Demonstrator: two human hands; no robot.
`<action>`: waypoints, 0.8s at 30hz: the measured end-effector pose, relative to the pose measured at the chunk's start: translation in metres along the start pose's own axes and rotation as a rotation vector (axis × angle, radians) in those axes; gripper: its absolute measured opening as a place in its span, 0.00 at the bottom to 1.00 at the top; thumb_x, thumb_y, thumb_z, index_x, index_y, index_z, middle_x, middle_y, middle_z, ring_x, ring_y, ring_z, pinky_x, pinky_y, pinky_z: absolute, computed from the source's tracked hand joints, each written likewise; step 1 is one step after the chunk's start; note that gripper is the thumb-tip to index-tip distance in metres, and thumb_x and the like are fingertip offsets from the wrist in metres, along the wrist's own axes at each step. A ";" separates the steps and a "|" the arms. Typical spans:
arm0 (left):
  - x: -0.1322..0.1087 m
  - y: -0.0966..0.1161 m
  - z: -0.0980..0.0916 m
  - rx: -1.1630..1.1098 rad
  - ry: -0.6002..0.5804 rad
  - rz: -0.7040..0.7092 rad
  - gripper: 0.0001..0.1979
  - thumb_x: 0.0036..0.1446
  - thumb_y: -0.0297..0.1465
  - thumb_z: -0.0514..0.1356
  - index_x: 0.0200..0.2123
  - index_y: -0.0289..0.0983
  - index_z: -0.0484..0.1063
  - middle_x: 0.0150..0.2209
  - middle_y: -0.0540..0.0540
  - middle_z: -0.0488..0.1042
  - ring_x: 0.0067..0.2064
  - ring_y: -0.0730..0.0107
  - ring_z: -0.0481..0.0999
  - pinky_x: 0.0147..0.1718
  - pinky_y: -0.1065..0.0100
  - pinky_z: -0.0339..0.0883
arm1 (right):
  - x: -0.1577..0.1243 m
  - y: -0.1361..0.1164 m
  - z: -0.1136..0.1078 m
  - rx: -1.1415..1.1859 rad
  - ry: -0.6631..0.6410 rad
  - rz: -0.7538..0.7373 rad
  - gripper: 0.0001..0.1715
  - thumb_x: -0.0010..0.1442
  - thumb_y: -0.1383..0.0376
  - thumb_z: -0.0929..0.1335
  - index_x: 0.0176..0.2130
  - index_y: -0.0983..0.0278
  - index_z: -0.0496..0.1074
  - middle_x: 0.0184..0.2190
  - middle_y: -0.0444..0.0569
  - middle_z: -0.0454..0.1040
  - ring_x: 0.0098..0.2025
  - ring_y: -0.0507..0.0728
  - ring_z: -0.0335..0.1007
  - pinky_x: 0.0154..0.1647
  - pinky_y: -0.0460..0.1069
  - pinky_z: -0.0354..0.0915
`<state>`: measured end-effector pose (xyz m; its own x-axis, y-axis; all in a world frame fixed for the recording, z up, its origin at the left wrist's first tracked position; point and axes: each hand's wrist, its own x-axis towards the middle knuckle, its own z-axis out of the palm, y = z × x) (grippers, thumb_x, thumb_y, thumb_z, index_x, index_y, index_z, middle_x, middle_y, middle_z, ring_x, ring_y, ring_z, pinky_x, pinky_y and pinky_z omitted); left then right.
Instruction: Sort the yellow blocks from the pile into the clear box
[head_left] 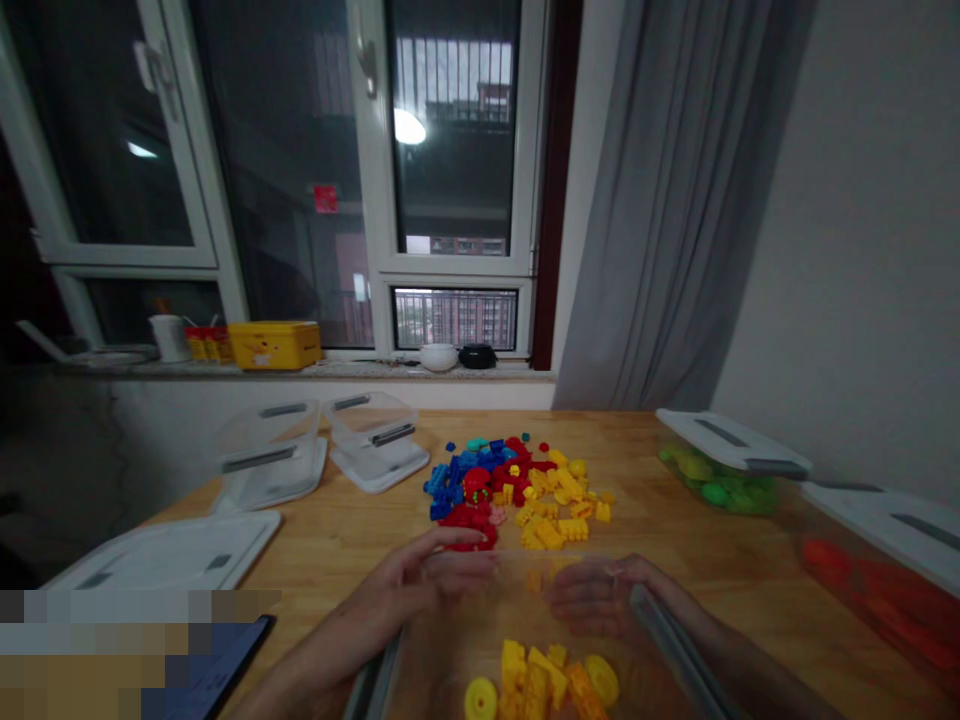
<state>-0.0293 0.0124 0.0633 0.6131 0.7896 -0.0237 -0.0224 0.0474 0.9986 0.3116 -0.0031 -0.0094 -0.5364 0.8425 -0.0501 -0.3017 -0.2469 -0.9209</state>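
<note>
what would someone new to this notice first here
Probably the bright heap of blue, red and yellow plastic blocks mid-way across the wooden table. Next, the clear plastic box nearest the camera, with yellow plastic pieces inside and the left hand and right hand at its far end.

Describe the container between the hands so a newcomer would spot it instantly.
Find the wooden table below the window, then its near side, where the left hand and right hand are. Between them is the clear bin. Its yellow pieces set it apart from the green-filled box and red-filled box at right.
</note>
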 end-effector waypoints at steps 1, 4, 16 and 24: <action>0.001 -0.005 -0.004 -0.058 -0.030 0.020 0.29 0.49 0.26 0.65 0.56 0.44 0.75 0.60 0.43 0.81 0.66 0.50 0.75 0.71 0.45 0.54 | -0.001 0.000 0.001 -0.004 0.002 -0.002 0.33 0.61 0.50 0.68 0.54 0.69 0.81 0.57 0.63 0.80 0.60 0.67 0.76 0.67 0.61 0.61; 0.006 -0.020 -0.016 -0.167 -0.095 0.061 0.32 0.45 0.21 0.62 0.56 0.43 0.78 0.61 0.42 0.80 0.67 0.49 0.73 0.71 0.44 0.53 | -0.003 -0.002 0.003 -0.011 0.012 -0.025 0.33 0.65 0.49 0.66 0.55 0.71 0.80 0.57 0.64 0.80 0.61 0.67 0.75 0.68 0.61 0.60; 0.018 -0.048 -0.033 -0.271 -0.187 0.138 0.37 0.41 0.17 0.59 0.55 0.45 0.80 0.61 0.46 0.80 0.67 0.50 0.74 0.71 0.42 0.53 | 0.049 -0.089 -0.050 -0.552 0.522 -0.262 0.25 0.59 0.50 0.75 0.47 0.66 0.83 0.53 0.61 0.81 0.54 0.67 0.76 0.56 0.63 0.72; 0.047 -0.080 -0.063 -0.272 -0.516 0.270 0.43 0.48 0.24 0.64 0.70 0.39 0.62 0.72 0.32 0.64 0.75 0.38 0.56 0.71 0.31 0.34 | 0.123 -0.099 -0.146 -0.885 1.001 -0.383 0.23 0.63 0.56 0.70 0.54 0.65 0.76 0.55 0.60 0.78 0.60 0.66 0.72 0.64 0.63 0.66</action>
<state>-0.0484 0.0849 -0.0204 0.8574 0.4029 0.3202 -0.3872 0.0953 0.9171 0.3903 0.1947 0.0192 0.3652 0.8616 0.3525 0.4960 0.1403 -0.8569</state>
